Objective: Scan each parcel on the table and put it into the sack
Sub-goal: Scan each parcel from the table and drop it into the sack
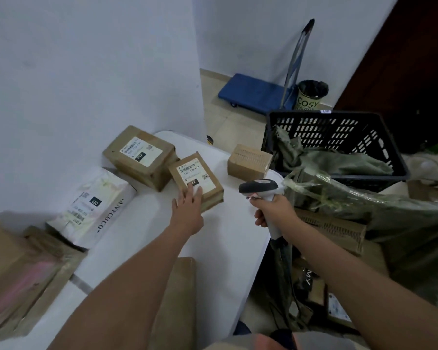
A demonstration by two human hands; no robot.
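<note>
A small brown parcel (200, 173) with a white label lies on the white table (213, 236). My left hand (189, 208) rests on its near edge with straight fingers. My right hand (271, 210) grips a grey and white barcode scanner (259, 186), whose head points left towards that parcel. A larger brown box (139, 157) sits behind the small parcel, a white bag parcel (96, 208) lies to the left, and a small plain box (249, 162) stands at the table's far right. The green sack (364, 203) hangs open to the right of the table.
A black plastic crate (339, 137) stands behind the sack. More brown parcels (18, 274) lie at the table's left front, and a flat brown package (177, 299) lies near me. A blue trolley (256, 92) and a bin (311, 96) stand by the far wall.
</note>
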